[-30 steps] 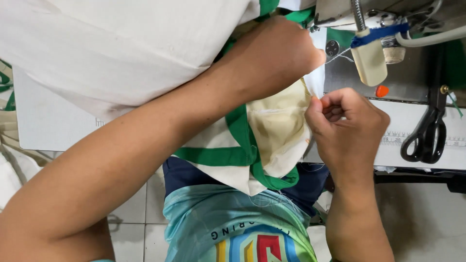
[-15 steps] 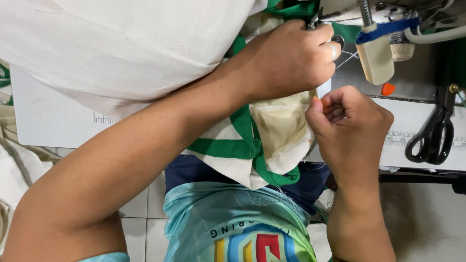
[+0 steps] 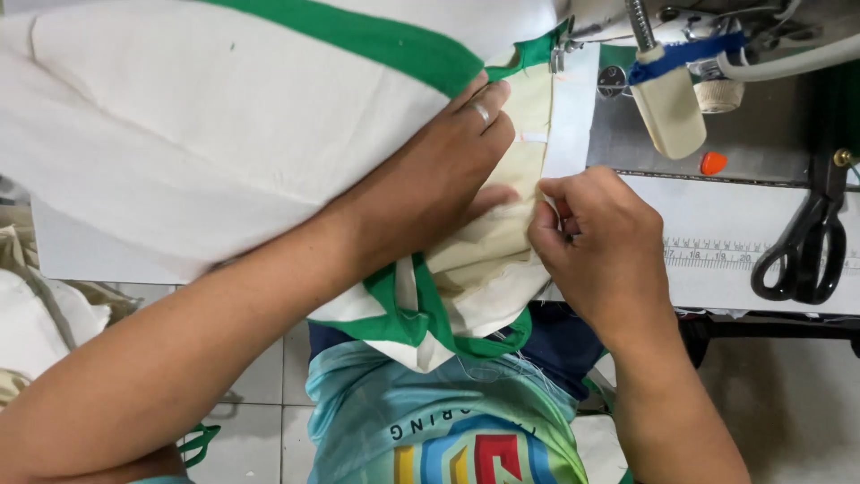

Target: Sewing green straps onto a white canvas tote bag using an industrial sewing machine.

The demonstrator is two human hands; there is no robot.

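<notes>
Head view shows the cream fabric piece with green trim lying in the middle of the frame, its top edge close to the presser foot at the upper right. Left hand lies flat and wide on the cloth, pressing it. Right hand is closed narrow, pinching the right edge. I judge the seam is aligned but not yet stitched; scissors rest unused at the right.

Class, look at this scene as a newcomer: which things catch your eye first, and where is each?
The big cream cloth with green trim fills the upper left, draped over the left hand, which presses it flat at centre. The right hand pinches the cloth's edge just beside it. Black scissors lie at the right edge on the white sewing table.
</notes>
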